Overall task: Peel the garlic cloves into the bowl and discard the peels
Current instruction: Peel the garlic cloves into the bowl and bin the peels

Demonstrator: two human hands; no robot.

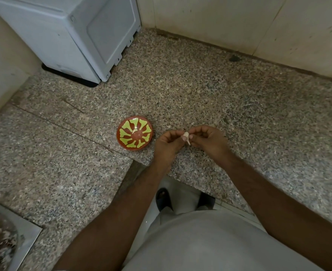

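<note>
A small red bowl [135,135] with a yellow-green petal pattern sits on the speckled granite counter [200,90]; one pale garlic clove [135,130] lies inside it. Just right of the bowl, my left hand [166,142] and my right hand [207,140] meet above the counter. Both pinch a whitish garlic clove [186,137] between their fingertips, with a pointed bit of skin hanging down from it.
A white appliance [73,34] stands at the back left. Tiled walls [239,22] close the corner behind. A steel sink [6,237] with scraps in it shows at the bottom left. The counter's front edge runs just below my hands.
</note>
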